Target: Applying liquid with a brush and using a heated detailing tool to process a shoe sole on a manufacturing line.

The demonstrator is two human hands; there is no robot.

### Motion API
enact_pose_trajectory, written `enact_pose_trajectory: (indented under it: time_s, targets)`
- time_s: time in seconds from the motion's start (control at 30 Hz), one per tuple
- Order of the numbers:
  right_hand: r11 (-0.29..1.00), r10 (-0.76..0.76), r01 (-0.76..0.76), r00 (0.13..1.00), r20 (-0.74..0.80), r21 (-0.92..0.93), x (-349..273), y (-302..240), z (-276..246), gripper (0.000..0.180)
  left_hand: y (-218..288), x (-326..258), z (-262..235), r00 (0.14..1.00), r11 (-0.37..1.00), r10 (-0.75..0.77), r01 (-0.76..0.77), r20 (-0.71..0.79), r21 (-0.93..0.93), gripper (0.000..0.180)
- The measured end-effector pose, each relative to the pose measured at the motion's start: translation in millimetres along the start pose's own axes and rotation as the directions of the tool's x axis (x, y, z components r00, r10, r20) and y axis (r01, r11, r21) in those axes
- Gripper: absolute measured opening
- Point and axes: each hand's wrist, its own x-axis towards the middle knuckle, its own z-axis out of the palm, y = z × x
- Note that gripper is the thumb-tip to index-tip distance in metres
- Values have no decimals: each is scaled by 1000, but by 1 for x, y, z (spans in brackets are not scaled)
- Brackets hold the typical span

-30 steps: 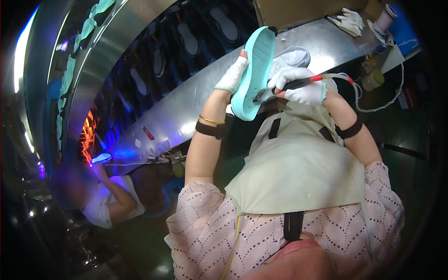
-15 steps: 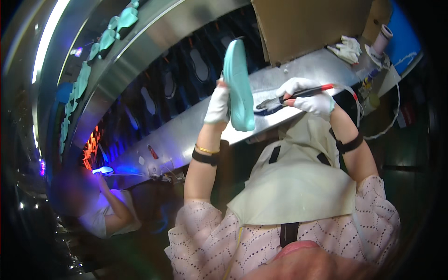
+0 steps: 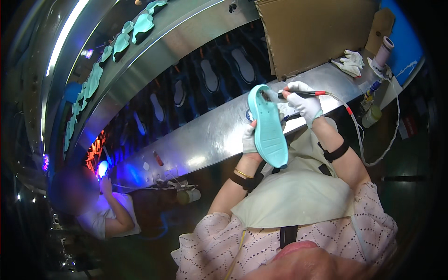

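A turquoise shoe sole (image 3: 269, 128) is held up over the metal ledge, its hollow inner face showing and its far end tilted up. My left hand (image 3: 250, 140), in a white fingerless glove, is closed on the sole's left edge. In my right hand (image 3: 305, 105), gloved the same way, is a hose-fed brush (image 3: 310, 94) with a black and red handle. Its dark bristles lie at the inside of the sole's far end; the blur hides whether they touch. A white hose (image 3: 357, 126) runs from the handle's rear end.
Beyond the metal ledge (image 3: 205, 149), dark soles (image 3: 209, 77) sit in a row, with turquoise pieces (image 3: 142, 25) on a curved shelf above. A cardboard box (image 3: 322, 35), spare gloves (image 3: 351, 63) and a thread cone (image 3: 384, 51) stand at right. At left, another person (image 3: 112, 212) works.
My left hand has brought the sole nearer and to the right, turning it from edge-on to show its inner face. The brush has come to the sole's far end.
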Motion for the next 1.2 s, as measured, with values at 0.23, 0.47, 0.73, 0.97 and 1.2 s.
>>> enact_pose_trajectory:
  time_s: [0.23,0.47,0.73,0.97,1.2]
  targets:
    - [933,-238,306,918,316,-187,-16,-8,12,10,-10,17,-25,999,996,-31,33,-28,78,73]
    - [880,-359,433,874,327,-194,-21,4,7,11,-10,10,13,989,992,99,-90,-113,83,62]
    - [860,-202,343,909,364,-379,-41,6,7,10,-2,2,-9,985,985,126,-110,-118,131,66]
    - [947,-250,314,860,444,-75,-46,14,2,12,4,12,19,936,975,186,-139,-298,172,66]
    - [872,-199,369,867,457,-322,-56,-4,5,6,22,23,-8,968,966,221,-201,-118,163,71]
